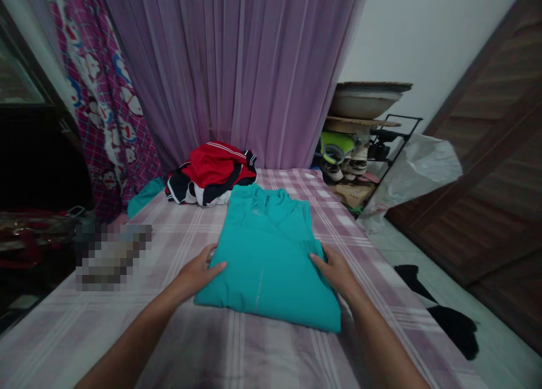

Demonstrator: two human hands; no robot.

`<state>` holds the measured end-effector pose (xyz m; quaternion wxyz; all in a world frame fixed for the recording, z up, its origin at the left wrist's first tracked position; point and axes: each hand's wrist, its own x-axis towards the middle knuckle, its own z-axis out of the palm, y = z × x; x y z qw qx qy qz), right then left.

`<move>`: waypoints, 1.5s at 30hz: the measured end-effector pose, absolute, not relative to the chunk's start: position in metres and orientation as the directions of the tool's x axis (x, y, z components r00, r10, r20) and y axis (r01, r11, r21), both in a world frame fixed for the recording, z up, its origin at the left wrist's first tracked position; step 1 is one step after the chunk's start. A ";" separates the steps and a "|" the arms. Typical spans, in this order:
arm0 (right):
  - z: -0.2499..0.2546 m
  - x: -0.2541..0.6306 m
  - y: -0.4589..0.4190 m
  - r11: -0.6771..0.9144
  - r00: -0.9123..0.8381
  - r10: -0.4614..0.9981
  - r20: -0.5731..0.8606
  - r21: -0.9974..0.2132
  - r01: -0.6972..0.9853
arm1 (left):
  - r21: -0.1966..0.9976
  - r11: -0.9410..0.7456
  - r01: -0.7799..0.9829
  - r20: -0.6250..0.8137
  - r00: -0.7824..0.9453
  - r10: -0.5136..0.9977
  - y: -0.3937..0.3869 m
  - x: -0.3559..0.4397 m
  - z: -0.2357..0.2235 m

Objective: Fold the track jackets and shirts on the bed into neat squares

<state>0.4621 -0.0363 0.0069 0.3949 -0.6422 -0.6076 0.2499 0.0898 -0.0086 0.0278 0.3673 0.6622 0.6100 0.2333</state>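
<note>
A teal V-neck shirt [271, 265], folded into a rough rectangle, lies on the checked bedsheet [182, 344] with its neckline towards the curtain. My left hand [204, 272] grips its left side, thumb on top and the other fingers mostly hidden beneath the edge. On the opposite side, my right hand [336, 267] holds the cloth the same way, with its thumb on the upper layer. Just beyond the shirt sits a crumpled heap of red, navy and white clothing [215, 169].
Purple curtains [254, 67] hang behind the bed. A rack with shoes and basins [364, 104] stands at the back right, beside a white plastic bag [419, 174]. Black cloth items [453, 327] lie on the floor. A pixelated object [114, 258] rests at the bed's left.
</note>
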 end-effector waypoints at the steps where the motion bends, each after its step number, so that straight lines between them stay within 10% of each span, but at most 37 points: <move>1: 0.004 0.462 -0.037 0.051 0.151 0.973 0.174 -0.800 0.598 | 0.732 -0.010 0.681 -0.107 0.129 0.986 0.000 0.091 0.032; 11: 0.016 0.453 -0.024 0.167 0.221 0.895 0.387 -0.751 0.638 | 0.474 0.034 0.880 0.011 -0.045 0.999 0.025 0.113 0.037; 20: 0.003 0.435 -0.017 -0.231 0.296 0.944 0.145 -0.350 0.908 | 0.432 0.062 0.900 -0.027 -0.056 0.998 0.035 0.115 0.023; 27: 0.043 0.423 -0.034 -0.014 0.167 0.914 0.370 -0.381 0.924 | 0.248 -0.379 0.891 0.398 0.263 0.879 -0.002 0.132 0.031; 33: 0.031 0.361 -0.061 0.307 -0.214 0.910 0.354 -0.231 0.923 | 0.154 -0.533 0.832 0.215 0.498 0.840 -0.025 0.172 0.016; 45: 0.010 0.408 -0.052 0.069 -0.063 0.997 0.033 -0.196 0.978 | 0.229 -0.441 0.867 0.063 0.439 0.896 -0.007 0.150 0.005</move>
